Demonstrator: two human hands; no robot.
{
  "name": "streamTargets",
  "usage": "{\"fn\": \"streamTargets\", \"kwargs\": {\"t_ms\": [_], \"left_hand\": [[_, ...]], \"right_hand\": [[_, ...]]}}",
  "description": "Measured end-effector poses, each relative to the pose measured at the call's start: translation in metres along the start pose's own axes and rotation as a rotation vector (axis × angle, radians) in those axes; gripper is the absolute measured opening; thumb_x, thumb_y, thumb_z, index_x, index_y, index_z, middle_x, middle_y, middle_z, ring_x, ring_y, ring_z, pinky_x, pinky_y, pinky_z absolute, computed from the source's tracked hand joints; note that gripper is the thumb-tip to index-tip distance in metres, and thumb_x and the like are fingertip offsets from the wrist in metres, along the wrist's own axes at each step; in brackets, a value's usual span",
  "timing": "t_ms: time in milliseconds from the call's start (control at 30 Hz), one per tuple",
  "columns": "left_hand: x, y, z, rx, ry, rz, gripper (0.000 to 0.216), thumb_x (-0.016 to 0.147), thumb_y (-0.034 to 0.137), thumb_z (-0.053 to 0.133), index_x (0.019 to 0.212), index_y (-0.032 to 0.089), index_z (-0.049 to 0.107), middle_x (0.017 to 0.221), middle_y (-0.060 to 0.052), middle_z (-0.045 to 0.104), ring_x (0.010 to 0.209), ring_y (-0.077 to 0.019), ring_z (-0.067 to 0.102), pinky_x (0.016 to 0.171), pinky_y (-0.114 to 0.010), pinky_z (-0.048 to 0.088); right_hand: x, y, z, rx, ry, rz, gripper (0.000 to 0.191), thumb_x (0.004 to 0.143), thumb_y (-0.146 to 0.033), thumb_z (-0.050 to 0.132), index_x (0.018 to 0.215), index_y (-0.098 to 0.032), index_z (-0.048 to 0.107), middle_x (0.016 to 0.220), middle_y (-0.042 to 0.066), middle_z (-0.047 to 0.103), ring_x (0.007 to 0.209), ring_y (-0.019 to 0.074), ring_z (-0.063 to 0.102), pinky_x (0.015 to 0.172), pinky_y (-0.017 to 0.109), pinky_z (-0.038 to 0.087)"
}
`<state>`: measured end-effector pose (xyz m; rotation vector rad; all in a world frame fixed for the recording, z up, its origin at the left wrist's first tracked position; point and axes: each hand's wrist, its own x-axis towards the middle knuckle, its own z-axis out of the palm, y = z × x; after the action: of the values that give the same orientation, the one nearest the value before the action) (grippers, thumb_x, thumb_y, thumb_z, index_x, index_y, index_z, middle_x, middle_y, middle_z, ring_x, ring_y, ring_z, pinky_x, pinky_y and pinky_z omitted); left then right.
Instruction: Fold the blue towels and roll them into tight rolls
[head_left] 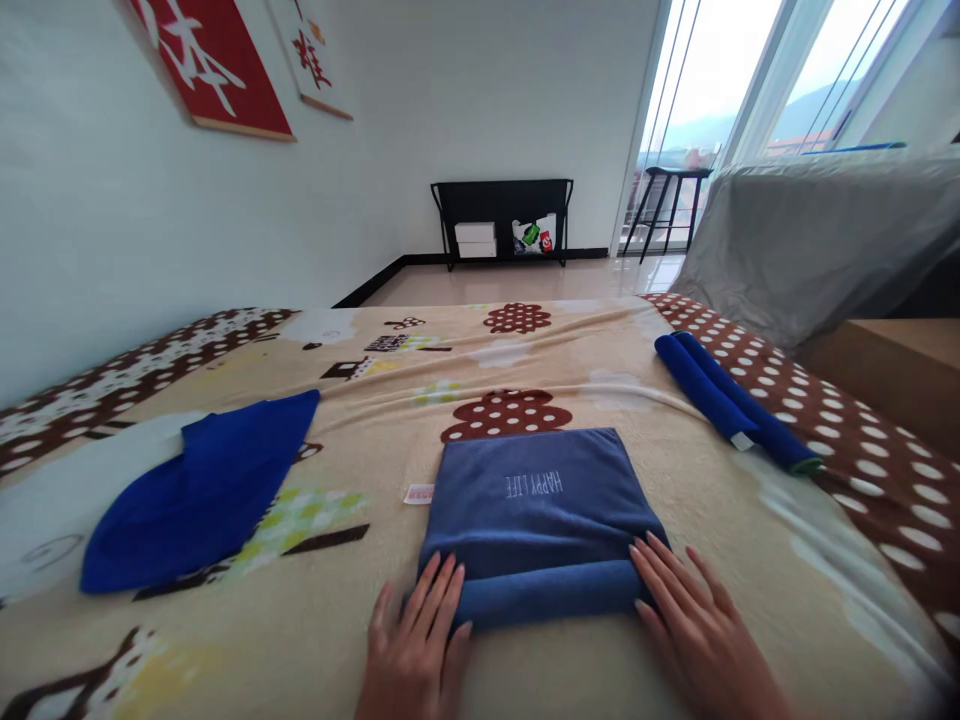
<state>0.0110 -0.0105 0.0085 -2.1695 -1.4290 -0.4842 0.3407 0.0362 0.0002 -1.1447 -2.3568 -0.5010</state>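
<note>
A slate-blue towel (536, 500) with "HAPPY LIFE" stitched on it lies flat on the patterned blanket (480, 370) in front of me. Its near edge is rolled up into a short tube (547, 595). My left hand (420, 645) rests at the left end of that roll, fingers stretched out flat against it. At the right end my right hand (694, 625) lies the same way, fingers straight and touching the roll. Neither hand grips anything.
A loose bright-blue towel (199, 490) lies on the left. Two rolled blue towels (739, 405) lie on the right of the bed. Beyond stand a grey-covered piece of furniture (817, 240), a black shelf (502, 222) against the wall, and a stool (671, 205).
</note>
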Motion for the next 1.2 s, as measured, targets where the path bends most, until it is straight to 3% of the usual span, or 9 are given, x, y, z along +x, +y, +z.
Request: {"fn": "streamTargets", "kwargs": {"t_ms": [133, 267, 400, 567, 700, 800, 900, 1067, 1200], "left_hand": [[0.030, 0.028, -0.001, -0.062, -0.039, 0.094, 0.051, 0.090, 0.020, 0.049, 0.141, 0.016, 0.050, 0.143, -0.005, 0.057, 0.134, -0.0183, 0.049, 0.119, -0.038, 0.019], [0.020, 0.008, 0.006, -0.060, -0.140, 0.020, 0.055, 0.094, 0.034, 0.050, 0.147, 0.021, 0.042, 0.146, -0.004, 0.054, 0.131, -0.0172, 0.052, 0.102, -0.032, 0.041], [0.007, -0.010, 0.006, -0.025, -0.102, -0.113, 0.052, 0.096, 0.032, 0.047, 0.146, 0.024, 0.044, 0.141, -0.005, 0.059, 0.128, -0.0213, 0.055, 0.113, -0.042, 0.031], [0.047, 0.023, 0.011, -0.132, -0.225, 0.006, 0.052, 0.098, 0.029, 0.041, 0.150, 0.023, 0.036, 0.153, -0.003, 0.045, 0.138, -0.0191, 0.045, 0.110, -0.039, 0.036], [0.024, -0.010, 0.021, -0.119, -0.260, -0.128, 0.057, 0.099, 0.039, 0.043, 0.152, 0.026, 0.029, 0.151, -0.002, 0.047, 0.136, -0.0209, 0.048, 0.106, -0.042, 0.041], [-0.001, -0.037, 0.019, -0.037, -0.219, -0.227, 0.059, 0.099, 0.034, 0.042, 0.154, 0.029, 0.022, 0.152, -0.002, 0.046, 0.138, -0.0247, 0.046, 0.113, -0.054, 0.030], [0.014, -0.027, 0.015, -0.045, -0.166, -0.200, 0.060, 0.098, 0.029, 0.040, 0.155, 0.028, 0.020, 0.154, -0.004, 0.043, 0.140, -0.0256, 0.042, 0.118, -0.058, 0.018], [0.060, 0.002, 0.021, -0.261, -0.365, -0.043, 0.055, 0.100, 0.040, 0.038, 0.153, 0.031, 0.026, 0.157, 0.001, 0.037, 0.143, -0.0196, 0.039, 0.113, -0.044, 0.038], [0.032, -0.031, 0.023, -0.263, -0.374, -0.116, 0.051, 0.099, 0.041, 0.040, 0.149, 0.030, 0.037, 0.151, -0.003, 0.046, 0.137, -0.0229, 0.048, 0.106, -0.048, 0.045]], "right_hand": [[0.031, -0.033, 0.004, 0.123, -0.049, -0.068, 0.049, 0.095, -0.027, 0.050, 0.144, -0.021, 0.047, 0.144, 0.001, 0.052, 0.133, 0.0188, 0.049, 0.112, 0.041, 0.036], [0.023, -0.010, 0.013, 0.075, -0.139, -0.013, 0.055, 0.098, -0.047, 0.047, 0.147, -0.021, 0.042, 0.146, 0.001, 0.049, 0.130, 0.0186, 0.053, 0.104, 0.040, 0.043], [0.010, 0.012, 0.010, 0.013, -0.092, 0.086, 0.055, 0.097, -0.047, 0.048, 0.144, -0.017, 0.047, 0.151, 0.007, 0.042, 0.137, 0.0257, 0.044, 0.111, 0.048, 0.035], [0.048, -0.023, 0.012, 0.191, -0.237, -0.035, 0.052, 0.101, -0.044, 0.041, 0.149, -0.024, 0.041, 0.154, 0.002, 0.038, 0.140, 0.0206, 0.041, 0.111, 0.042, 0.039], [0.029, 0.012, 0.024, 0.199, -0.292, 0.103, 0.056, 0.101, -0.049, 0.040, 0.152, -0.028, 0.034, 0.153, 0.002, 0.039, 0.138, 0.0225, 0.043, 0.108, 0.047, 0.043], [0.008, 0.043, 0.023, 0.137, -0.247, 0.180, 0.059, 0.100, -0.049, 0.042, 0.154, -0.030, 0.029, 0.155, 0.003, 0.035, 0.141, 0.0247, 0.039, 0.111, 0.052, 0.038], [0.023, 0.032, 0.016, 0.165, -0.245, 0.152, 0.057, 0.101, -0.046, 0.040, 0.154, -0.028, 0.030, 0.157, 0.002, 0.029, 0.146, 0.0240, 0.030, 0.117, 0.051, 0.031], [0.067, -0.002, 0.016, 0.431, -0.470, 0.030, 0.055, 0.102, -0.053, 0.034, 0.152, -0.032, 0.033, 0.156, 0.000, 0.032, 0.145, 0.0207, 0.033, 0.117, 0.047, 0.034], [0.042, 0.039, 0.017, 0.489, -0.535, 0.180, 0.054, 0.101, -0.054, 0.034, 0.151, -0.035, 0.034, 0.156, -0.001, 0.033, 0.146, 0.0233, 0.031, 0.119, 0.055, 0.026]]}}
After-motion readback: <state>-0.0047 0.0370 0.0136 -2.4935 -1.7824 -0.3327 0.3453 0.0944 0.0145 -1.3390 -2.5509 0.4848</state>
